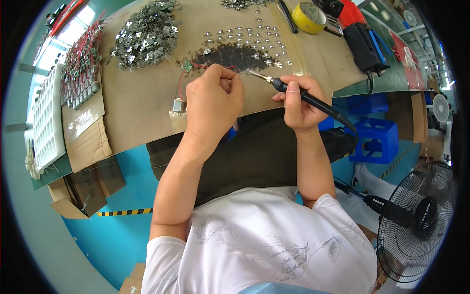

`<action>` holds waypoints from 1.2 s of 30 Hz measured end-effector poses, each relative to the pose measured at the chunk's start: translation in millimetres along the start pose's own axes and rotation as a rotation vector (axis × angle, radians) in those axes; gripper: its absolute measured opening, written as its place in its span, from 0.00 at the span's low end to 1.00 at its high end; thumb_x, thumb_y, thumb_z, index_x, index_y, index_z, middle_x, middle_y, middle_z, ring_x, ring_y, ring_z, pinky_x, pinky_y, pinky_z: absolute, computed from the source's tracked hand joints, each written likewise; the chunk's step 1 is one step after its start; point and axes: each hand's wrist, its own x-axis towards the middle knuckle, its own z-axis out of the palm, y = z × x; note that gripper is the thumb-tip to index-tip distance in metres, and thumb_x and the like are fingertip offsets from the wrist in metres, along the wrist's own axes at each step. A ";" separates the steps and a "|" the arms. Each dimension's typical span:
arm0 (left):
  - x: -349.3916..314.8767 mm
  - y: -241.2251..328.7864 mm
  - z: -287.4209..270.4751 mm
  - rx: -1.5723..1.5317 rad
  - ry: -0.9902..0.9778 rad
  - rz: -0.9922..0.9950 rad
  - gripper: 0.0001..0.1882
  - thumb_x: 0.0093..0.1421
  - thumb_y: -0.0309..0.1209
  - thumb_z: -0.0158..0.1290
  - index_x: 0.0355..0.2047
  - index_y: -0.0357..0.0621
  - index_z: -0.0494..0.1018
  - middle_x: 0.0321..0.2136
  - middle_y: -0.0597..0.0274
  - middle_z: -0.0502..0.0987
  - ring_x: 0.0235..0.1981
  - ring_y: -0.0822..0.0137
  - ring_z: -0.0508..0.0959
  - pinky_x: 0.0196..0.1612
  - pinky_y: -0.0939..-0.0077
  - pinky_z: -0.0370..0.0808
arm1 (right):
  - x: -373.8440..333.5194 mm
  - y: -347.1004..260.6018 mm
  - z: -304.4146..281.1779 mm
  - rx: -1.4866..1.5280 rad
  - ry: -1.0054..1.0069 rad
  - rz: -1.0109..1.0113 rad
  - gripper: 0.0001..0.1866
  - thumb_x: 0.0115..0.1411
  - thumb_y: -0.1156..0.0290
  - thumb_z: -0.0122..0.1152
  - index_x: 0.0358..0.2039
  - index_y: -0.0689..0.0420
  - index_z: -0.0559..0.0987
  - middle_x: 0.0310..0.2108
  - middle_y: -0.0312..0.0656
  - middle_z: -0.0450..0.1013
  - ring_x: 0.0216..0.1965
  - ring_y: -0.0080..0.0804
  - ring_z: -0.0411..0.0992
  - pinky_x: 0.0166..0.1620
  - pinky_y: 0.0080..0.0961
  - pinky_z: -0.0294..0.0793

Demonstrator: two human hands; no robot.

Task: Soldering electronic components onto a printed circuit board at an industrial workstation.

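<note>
My right hand [306, 100] is wrapped round the black handle of a soldering iron [323, 105]. The iron's metal tip points left and rests close to a small metal tab at the edge of a dark scorched patch [230, 57]. With thumb and forefinger pinched, my left hand [215, 95] holds a thin red wire [199, 65], whose end sticks out to the right near the tip. That wire runs from a small green circuit board [187, 65]. Another red wire links the board to a small silvery block-shaped part [178, 105] by the near table edge.
Small metal tabs [264, 35] stand in rows beyond the patch. A heap of metal pieces [147, 34] lies far left, beside wired parts [83, 73] and a white tray [46, 117]. Yellow tape [309, 18] and a black soldering station [364, 46] sit right; a fan [416, 220] stands lower right.
</note>
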 end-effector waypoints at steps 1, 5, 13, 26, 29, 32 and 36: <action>0.4 1.0 -1.0 0.014 -0.017 -0.009 0.05 0.60 0.24 0.60 0.29 0.35 0.76 0.16 0.56 0.78 0.17 0.63 0.79 0.26 0.71 0.74 | -0.5 -0.1 0.2 -0.006 0.001 0.006 0.03 0.60 0.80 0.63 0.32 0.63 0.83 0.20 0.38 0.76 0.17 0.22 0.75 0.23 0.16 0.69; -0.5 -2.0 1.3 0.053 0.004 0.043 0.05 0.59 0.22 0.59 0.28 0.35 0.75 0.17 0.55 0.78 0.18 0.60 0.80 0.26 0.69 0.75 | -1.4 0.1 0.9 -0.026 0.002 0.017 0.02 0.60 0.80 0.64 0.31 0.63 0.84 0.19 0.37 0.76 0.17 0.22 0.73 0.23 0.17 0.68; 0.7 -2.5 3.0 0.076 0.010 0.068 0.04 0.59 0.22 0.58 0.27 0.36 0.75 0.17 0.53 0.79 0.19 0.57 0.81 0.27 0.67 0.76 | 0.9 -1.0 0.5 -0.042 -0.007 0.023 0.02 0.59 0.80 0.65 0.31 0.63 0.84 0.19 0.37 0.75 0.18 0.22 0.72 0.22 0.18 0.67; 2.8 -8.2 5.0 0.093 -0.002 0.019 0.06 0.61 0.27 0.61 0.31 0.36 0.80 0.16 0.64 0.78 0.16 0.76 0.74 0.25 0.76 0.72 | 0.3 0.7 0.3 -0.055 -0.006 0.009 0.02 0.58 0.78 0.65 0.30 0.62 0.84 0.19 0.37 0.75 0.17 0.22 0.71 0.22 0.18 0.67; 3.1 -10.4 5.5 0.097 -0.002 0.031 0.06 0.62 0.27 0.61 0.31 0.35 0.80 0.16 0.64 0.78 0.15 0.76 0.75 0.23 0.76 0.72 | 1.3 -1.0 -0.6 -0.092 -0.027 -0.006 0.02 0.59 0.79 0.65 0.30 0.62 0.84 0.18 0.36 0.75 0.17 0.22 0.71 0.22 0.18 0.67; 4.0 -10.8 6.1 0.091 -0.015 0.018 0.06 0.63 0.27 0.60 0.31 0.35 0.79 0.16 0.64 0.78 0.14 0.76 0.75 0.21 0.76 0.71 | -0.5 0.6 1.1 -0.040 0.001 0.020 0.02 0.59 0.79 0.65 0.30 0.62 0.84 0.18 0.36 0.75 0.17 0.22 0.72 0.22 0.18 0.67; 4.5 -12.6 6.7 0.100 -0.016 0.030 0.07 0.63 0.27 0.60 0.32 0.34 0.79 0.16 0.64 0.78 0.13 0.76 0.75 0.19 0.76 0.71 | 0.1 -0.2 0.5 -0.049 -0.013 0.015 0.02 0.59 0.80 0.65 0.30 0.63 0.84 0.19 0.36 0.76 0.17 0.21 0.73 0.22 0.17 0.68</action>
